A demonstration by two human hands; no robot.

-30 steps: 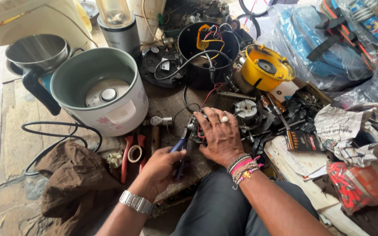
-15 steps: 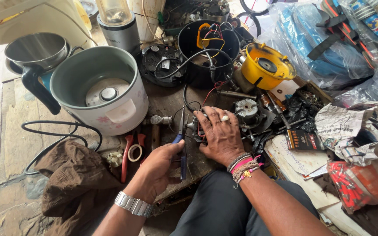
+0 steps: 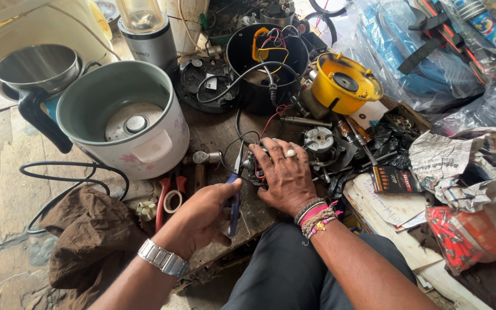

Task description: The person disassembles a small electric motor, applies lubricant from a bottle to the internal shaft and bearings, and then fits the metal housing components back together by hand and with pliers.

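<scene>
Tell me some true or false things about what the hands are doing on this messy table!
1. The left hand holds blue-handled pliers. True.
2. The right hand rests flat on a small motor part with wires. True.
3. The white rice cooker is full of rice. False: it has no pot or rice inside, only the bare heating plate at the bottom.
4. The yellow round housing sits on the left edge of the table. False: it lies at the far right, beyond the right hand.
5. A brown cloth lies on the table near the left arm. True.
</scene>
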